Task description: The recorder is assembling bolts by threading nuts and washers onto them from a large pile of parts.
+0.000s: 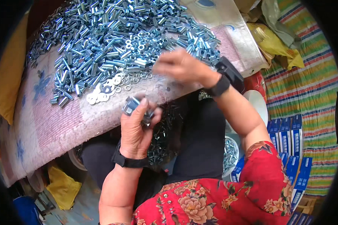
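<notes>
My left hand [134, 131] is closed around a shiny metal fitting [130, 106] with squared edges, just off the near edge of the covered table. The fingers partly hide it, and its exact kind does not show. My right hand [180, 68] hovers over the near side of the metal heap, its fingers smeared by motion. Beneath and beside it lie small metal nuts [142, 47] and thin metal washers [128, 87]. White flat washers [98, 96] sit in a cluster closer to my left hand. Behind them spreads a large heap of silvery metal sleeves [97, 41].
A pink and white cloth [56, 125] covers the table. Under its edge, dark small parts [159, 152] lie between my legs. To my right stand a white bucket [231, 157] of metal parts and stacked blue boxes [289, 138]. A yellow bag [64, 187] lies at lower left.
</notes>
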The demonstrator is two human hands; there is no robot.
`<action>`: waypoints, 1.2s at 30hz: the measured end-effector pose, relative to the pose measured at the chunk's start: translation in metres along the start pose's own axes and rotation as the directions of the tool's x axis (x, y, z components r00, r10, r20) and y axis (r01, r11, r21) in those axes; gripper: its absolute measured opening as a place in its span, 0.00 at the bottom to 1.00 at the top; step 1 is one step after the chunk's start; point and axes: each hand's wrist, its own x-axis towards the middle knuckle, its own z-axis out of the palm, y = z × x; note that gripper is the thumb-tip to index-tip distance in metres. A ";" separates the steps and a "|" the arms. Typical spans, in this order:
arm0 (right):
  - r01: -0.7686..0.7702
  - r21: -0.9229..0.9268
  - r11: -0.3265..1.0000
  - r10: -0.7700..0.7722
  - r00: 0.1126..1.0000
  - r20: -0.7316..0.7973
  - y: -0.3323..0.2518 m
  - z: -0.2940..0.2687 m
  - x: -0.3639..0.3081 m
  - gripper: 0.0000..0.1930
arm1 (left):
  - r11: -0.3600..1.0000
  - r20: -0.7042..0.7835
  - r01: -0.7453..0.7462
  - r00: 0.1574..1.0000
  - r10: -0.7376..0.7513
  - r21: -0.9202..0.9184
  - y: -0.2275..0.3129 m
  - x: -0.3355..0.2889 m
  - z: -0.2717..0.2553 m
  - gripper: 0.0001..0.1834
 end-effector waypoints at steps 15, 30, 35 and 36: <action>-0.480 -0.003 0.877 0.441 0.809 -0.389 0.058 -0.058 -0.004 0.10 | 0.996 0.147 0.030 0.988 -0.042 0.079 -0.003 0.009 -0.021 0.13; -0.057 -0.565 0.823 -0.274 0.832 -0.483 0.015 0.039 -0.022 0.10 | 0.998 0.212 0.053 0.976 -0.046 -0.026 -0.005 0.012 -0.030 0.13; -0.208 -0.522 0.827 -0.177 0.785 -0.594 0.052 -0.003 -0.016 0.07 | 1.000 0.134 0.016 0.991 -0.013 -0.022 0.000 0.003 -0.023 0.11; -0.236 -0.514 0.825 -0.122 0.813 -0.569 0.064 -0.020 -0.023 0.08 | 1.000 0.152 0.017 0.988 -0.016 -0.009 -0.002 0.003 -0.022 0.11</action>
